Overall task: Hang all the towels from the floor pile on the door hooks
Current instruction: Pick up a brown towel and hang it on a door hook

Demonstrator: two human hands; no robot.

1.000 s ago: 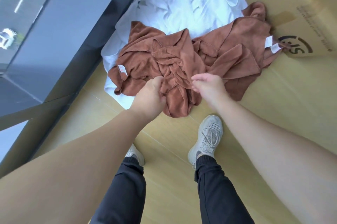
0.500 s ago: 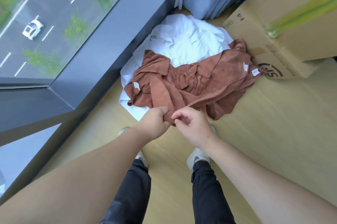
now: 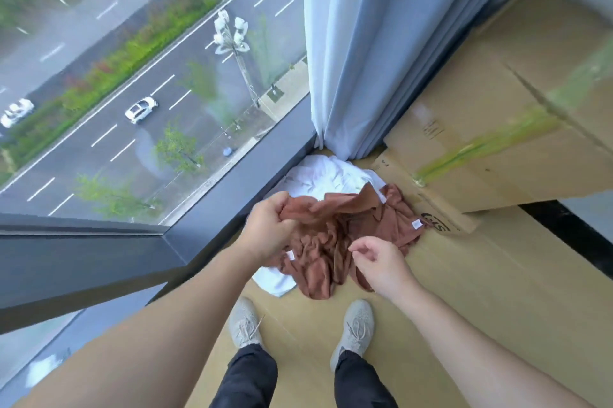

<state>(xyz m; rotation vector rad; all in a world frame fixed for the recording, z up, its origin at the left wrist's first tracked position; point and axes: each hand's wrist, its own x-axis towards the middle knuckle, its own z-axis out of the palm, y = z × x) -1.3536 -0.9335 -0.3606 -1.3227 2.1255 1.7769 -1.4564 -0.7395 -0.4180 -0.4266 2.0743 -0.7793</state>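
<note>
Now the pick-up step: brown towel gripped in the left hand above the pile, right hand loosely curled, empty. Next, pull free, carry to hooks

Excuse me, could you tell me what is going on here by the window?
A person stands over the floor pile of towels. Their left hand grips a brown towel, lifting its edge off the pile, while the right hand hovers beside it, fingers loosely curled, holding nothing. A white towel lies underneath. No door hooks are in view.
</note>
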